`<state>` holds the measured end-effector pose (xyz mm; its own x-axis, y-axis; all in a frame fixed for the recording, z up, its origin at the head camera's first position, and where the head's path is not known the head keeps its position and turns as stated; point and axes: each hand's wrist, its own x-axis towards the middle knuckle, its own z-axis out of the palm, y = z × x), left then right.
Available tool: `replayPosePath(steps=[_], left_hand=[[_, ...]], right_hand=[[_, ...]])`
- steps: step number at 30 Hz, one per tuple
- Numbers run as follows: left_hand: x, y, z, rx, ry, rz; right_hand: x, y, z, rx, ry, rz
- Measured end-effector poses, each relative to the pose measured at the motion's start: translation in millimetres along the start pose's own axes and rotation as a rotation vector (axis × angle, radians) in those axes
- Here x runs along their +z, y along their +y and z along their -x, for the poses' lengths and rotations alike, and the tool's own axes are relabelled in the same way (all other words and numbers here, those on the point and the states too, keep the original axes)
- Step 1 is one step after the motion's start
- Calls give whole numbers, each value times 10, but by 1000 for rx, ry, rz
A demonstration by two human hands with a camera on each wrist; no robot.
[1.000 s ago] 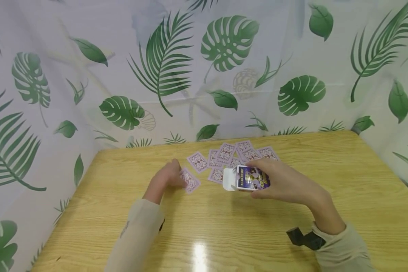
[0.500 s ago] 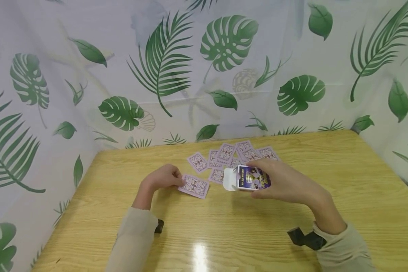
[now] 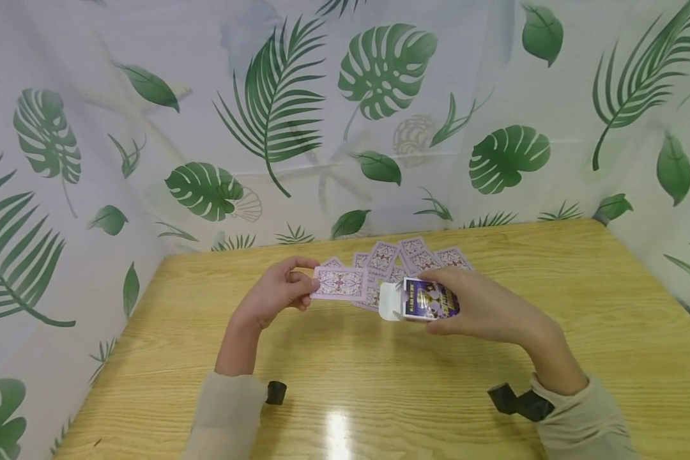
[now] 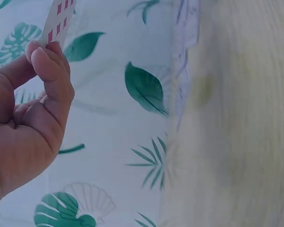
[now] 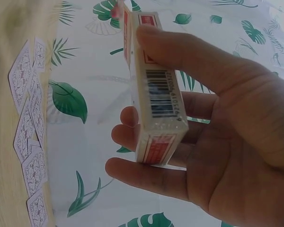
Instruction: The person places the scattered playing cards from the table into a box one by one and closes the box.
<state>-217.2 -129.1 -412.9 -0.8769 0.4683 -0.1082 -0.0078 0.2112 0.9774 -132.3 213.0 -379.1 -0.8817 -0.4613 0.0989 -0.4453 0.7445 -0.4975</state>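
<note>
My left hand pinches a playing card by its left edge, thumb against the patterned purple back. The card is raised over the table, its long side level. Red diamonds show on the card's face in the left wrist view. My right hand grips a purple playing card box between thumb and fingers. Its white end flap hangs open towards the left hand. A barcode marks the box's narrow side in the right wrist view. What is inside the box is hidden.
Several face-down playing cards lie scattered and overlapping on the wooden table, behind the box and the held card. A leaf-patterned cloth hangs along the back and both sides. Each wrist wears a black device.
My left hand has drawn a card leftward along the table, then lifted it and turned its back towards the head camera. The right hand and the box stay nearly still.
</note>
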Motion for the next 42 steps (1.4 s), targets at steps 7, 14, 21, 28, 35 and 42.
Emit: replayPosePath(steps=[7, 14, 21, 28, 35, 42], left_hand=[[171, 208, 96, 96, -21, 93], [355, 351, 172, 155, -44, 72], [409, 314, 177, 179, -75, 32], [383, 274, 178, 199, -108, -33], [376, 263, 194, 204, -123, -30], [422, 278, 214, 220, -100, -57]], right_hand=[[-7, 8, -4, -2, 5, -22], [-15, -15, -9, -1, 1, -31], [-18, -31, 5, -21, 11, -34], [-35, -43, 32, -15, 22, -30], [-33, -50, 44, -22, 17, -33], [-39, -70, 44, -20, 2, -34]])
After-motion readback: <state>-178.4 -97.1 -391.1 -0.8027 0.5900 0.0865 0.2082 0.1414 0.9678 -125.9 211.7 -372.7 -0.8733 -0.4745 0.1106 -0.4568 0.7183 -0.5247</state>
